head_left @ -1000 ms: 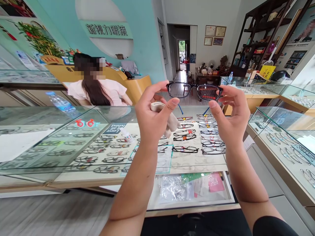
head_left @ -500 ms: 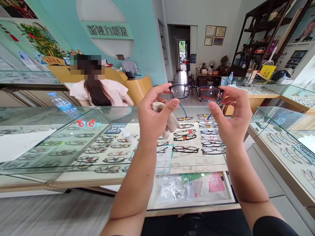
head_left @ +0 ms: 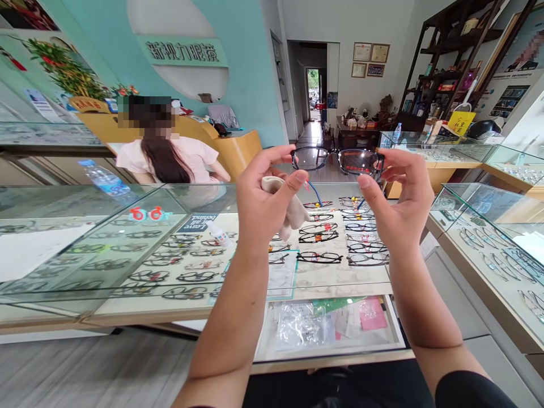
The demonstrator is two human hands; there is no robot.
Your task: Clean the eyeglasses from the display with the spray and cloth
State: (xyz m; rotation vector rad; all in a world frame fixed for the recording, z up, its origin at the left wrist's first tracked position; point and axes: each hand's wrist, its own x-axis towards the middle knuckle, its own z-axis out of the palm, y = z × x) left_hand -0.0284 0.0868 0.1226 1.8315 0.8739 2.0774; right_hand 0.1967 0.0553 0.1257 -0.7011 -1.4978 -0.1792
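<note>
I hold a pair of dark-framed glasses (head_left: 338, 160) up at chest height with both hands. My left hand (head_left: 266, 195) pinches the left end of the frame between forefinger and thumb, and a beige cleaning cloth (head_left: 289, 205) is tucked under its other fingers. My right hand (head_left: 397, 195) grips the right end of the frame. The right lens carries red lettering. Thin blue temple arms hang down behind the frame.
Below stands a glass display counter (head_left: 178, 283) with rows of spectacle frames and a small dropper bottle (head_left: 219, 232). An open drawer (head_left: 331, 328) holds plastic packets. A water bottle (head_left: 104, 178) lies at left. A seated person in pink (head_left: 170, 153) is behind. More glass cases (head_left: 488, 226) stand right.
The glasses have sunk a little and tilted slightly in my hands; my left thumb has moved closer to the frame. Both hands keep their hold.
</note>
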